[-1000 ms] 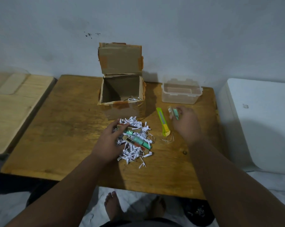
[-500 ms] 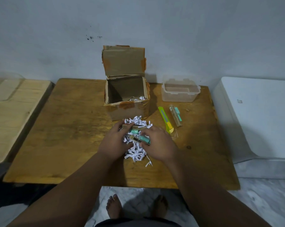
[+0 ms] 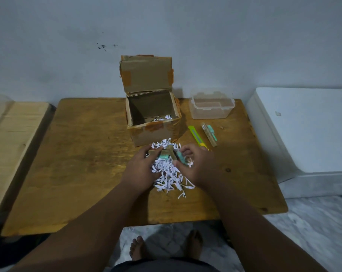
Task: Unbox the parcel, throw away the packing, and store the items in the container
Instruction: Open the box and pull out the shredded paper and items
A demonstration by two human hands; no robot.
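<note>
An open cardboard box (image 3: 153, 132) stands at the back of the wooden table (image 3: 83, 154), a few paper shreds inside. In front of it lies a pile of white shredded paper (image 3: 167, 174) with brown-and-teal packets on top. My left hand (image 3: 140, 169) holds one packet (image 3: 162, 153) at the pile's left. My right hand (image 3: 197, 167) pinches another packet (image 3: 179, 158) at the pile's right. One more such packet (image 3: 209, 134) lies on the table by a yellow-green utility knife (image 3: 197, 138). The clear plastic container (image 3: 211, 106) stands open behind them.
A white appliance (image 3: 303, 130) sits right of the table. A lighter wooden surface (image 3: 11, 142) adjoins the table on the left. The wall runs close behind the box. My bare feet (image 3: 166, 246) show on the floor under the table's front edge.
My right hand left a packet beside the knife and came back left to the shredded pile, where it now pinches another packet. My left hand stayed on the pile.
</note>
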